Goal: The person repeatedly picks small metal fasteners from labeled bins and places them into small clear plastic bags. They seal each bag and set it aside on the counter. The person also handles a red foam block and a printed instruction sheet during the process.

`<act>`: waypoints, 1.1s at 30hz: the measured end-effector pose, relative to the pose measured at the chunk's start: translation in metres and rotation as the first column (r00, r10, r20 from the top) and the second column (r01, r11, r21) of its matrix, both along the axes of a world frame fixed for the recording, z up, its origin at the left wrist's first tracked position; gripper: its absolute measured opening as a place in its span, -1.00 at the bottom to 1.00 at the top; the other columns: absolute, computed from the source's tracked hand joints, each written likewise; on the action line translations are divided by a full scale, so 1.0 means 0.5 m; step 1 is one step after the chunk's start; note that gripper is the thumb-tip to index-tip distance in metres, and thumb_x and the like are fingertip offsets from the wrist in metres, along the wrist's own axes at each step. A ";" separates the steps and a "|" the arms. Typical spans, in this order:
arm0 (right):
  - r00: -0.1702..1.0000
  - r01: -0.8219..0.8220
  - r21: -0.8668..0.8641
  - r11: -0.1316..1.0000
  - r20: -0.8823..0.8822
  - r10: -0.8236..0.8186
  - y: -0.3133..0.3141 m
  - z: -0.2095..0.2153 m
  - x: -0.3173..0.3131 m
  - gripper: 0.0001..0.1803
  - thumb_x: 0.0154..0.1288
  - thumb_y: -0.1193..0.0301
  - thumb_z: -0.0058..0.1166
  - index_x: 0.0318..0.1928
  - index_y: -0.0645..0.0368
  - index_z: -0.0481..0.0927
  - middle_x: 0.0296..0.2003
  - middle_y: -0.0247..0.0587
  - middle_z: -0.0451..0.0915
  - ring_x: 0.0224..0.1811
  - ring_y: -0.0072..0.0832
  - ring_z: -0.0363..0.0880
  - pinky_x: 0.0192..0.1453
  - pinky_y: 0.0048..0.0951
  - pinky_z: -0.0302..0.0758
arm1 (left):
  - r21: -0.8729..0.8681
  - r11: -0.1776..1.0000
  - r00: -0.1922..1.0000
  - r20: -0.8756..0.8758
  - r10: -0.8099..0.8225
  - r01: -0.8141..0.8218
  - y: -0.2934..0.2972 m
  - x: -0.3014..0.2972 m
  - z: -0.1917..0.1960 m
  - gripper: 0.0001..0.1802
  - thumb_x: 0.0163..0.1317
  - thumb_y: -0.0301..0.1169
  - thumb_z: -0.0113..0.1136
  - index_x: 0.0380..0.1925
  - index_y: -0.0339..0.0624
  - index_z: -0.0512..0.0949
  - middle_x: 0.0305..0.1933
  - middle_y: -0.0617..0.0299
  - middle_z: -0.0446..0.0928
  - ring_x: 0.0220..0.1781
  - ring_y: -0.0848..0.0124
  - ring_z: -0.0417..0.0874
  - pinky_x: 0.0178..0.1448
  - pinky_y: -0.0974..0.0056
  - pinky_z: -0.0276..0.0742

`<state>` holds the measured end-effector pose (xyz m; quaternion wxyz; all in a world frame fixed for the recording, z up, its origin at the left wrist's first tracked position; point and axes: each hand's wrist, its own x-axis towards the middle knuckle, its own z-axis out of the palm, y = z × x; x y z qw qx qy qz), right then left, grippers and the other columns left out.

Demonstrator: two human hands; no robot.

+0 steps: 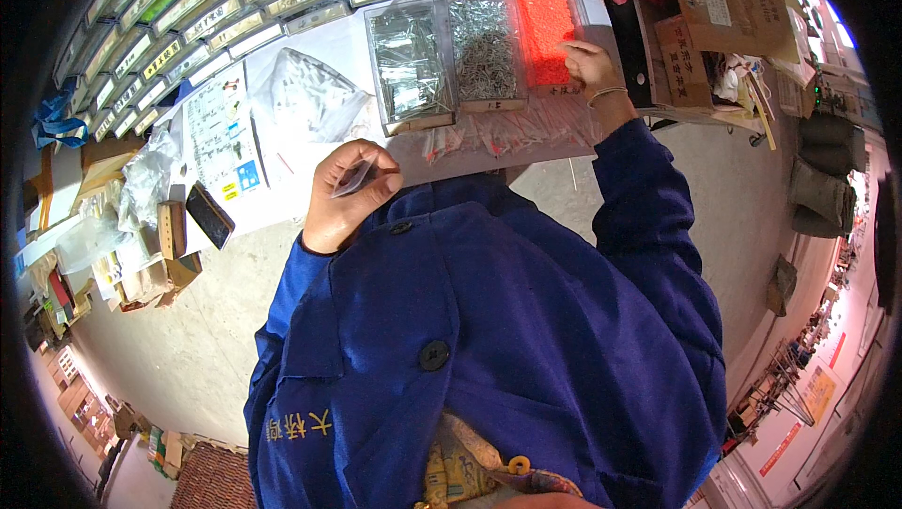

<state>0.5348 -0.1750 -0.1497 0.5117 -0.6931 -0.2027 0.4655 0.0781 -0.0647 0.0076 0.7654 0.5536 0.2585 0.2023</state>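
Orange-red pieces (543,20) fill a tray (554,90) on a white bench (282,201), where a person's right hand (590,65) reaches over the tray's right side, fingers drawn together; whether they grip a piece, one cannot tell. The left hand (355,191), fingers curled, holds a small clear bag (352,178) near the bench's front edge.

The open-topped trays (420,124) can be entered from above, while the drawer rack (301,0) bars passage behind them.

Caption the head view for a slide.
Left hand holding a thin clear plastic piece, right hand at small orange-red pieces beside small silvery metal parts.
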 end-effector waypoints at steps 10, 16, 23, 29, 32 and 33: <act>0.354 -0.400 -0.485 0.778 0.701 0.619 0.069 -0.069 0.013 -0.83 0.17 0.39 0.03 -0.37 0.21 0.61 -0.35 0.24 0.60 -0.23 0.02 0.63 -0.18 -0.11 0.50 | 0.030 0.999 0.999 -0.029 0.021 -0.020 -0.003 -0.013 0.000 -0.82 0.15 -0.61 0.36 -0.27 -0.25 0.55 -0.26 0.30 0.58 -0.20 0.55 0.56 -0.03 0.43 0.46; 0.298 -0.363 -0.537 0.761 0.708 0.641 0.079 -0.141 0.022 -0.89 0.13 0.43 0.05 -0.35 0.20 0.57 -0.36 0.19 0.58 -0.26 0.06 0.59 -0.21 -0.03 0.45 | 0.041 0.999 0.998 -0.051 0.032 -0.030 -0.004 -0.015 0.000 -0.83 0.15 -0.59 0.35 -0.28 -0.24 0.56 -0.28 0.32 0.59 -0.22 0.56 0.56 -0.05 0.44 0.46; 0.191 -0.525 -0.408 0.747 0.799 0.570 0.065 -0.136 0.043 -0.88 0.20 0.42 0.06 -0.38 0.23 0.55 -0.49 0.10 0.55 -0.40 -0.04 0.56 -0.35 -0.11 0.41 | 0.039 0.999 0.998 -0.062 0.033 -0.031 -0.002 -0.014 0.004 -0.84 0.15 -0.56 0.37 -0.30 -0.24 0.57 -0.30 0.34 0.59 -0.24 0.58 0.55 -0.09 0.45 0.46; 0.916 -0.281 0.100 0.955 -0.269 0.297 0.033 0.023 0.022 -0.84 0.46 0.40 -0.01 -0.24 0.21 0.56 -0.42 -0.20 0.62 -0.41 -0.52 0.59 -0.42 -0.46 0.46 | 0.017 0.998 0.997 -0.038 0.067 -0.066 -0.002 -0.011 0.008 -0.86 0.15 -0.58 0.34 -0.30 -0.24 0.57 -0.32 0.35 0.58 -0.27 0.58 0.54 -0.09 0.45 0.44; 0.820 0.058 0.178 0.982 -0.569 0.054 0.014 0.068 -0.083 -0.86 0.43 0.44 0.00 -0.13 0.24 0.56 -0.22 -0.09 0.65 -0.25 -0.44 0.65 -0.19 -0.41 0.62 | 0.015 0.998 0.997 -0.058 0.057 -0.056 0.000 -0.003 0.008 -0.87 0.16 -0.59 0.32 -0.31 -0.25 0.57 -0.34 0.36 0.57 -0.28 0.58 0.53 -0.12 0.45 0.43; 0.744 0.099 0.222 0.970 -0.664 0.076 0.019 0.082 -0.117 -0.86 0.42 0.45 0.01 -0.12 0.25 0.56 -0.15 -0.07 0.64 -0.18 -0.41 0.66 -0.09 -0.37 0.65 | 0.018 0.999 0.996 -0.076 0.050 -0.049 0.002 -0.001 0.009 -0.88 0.16 -0.59 0.31 -0.31 -0.25 0.57 -0.34 0.36 0.57 -0.28 0.59 0.52 -0.13 0.45 0.42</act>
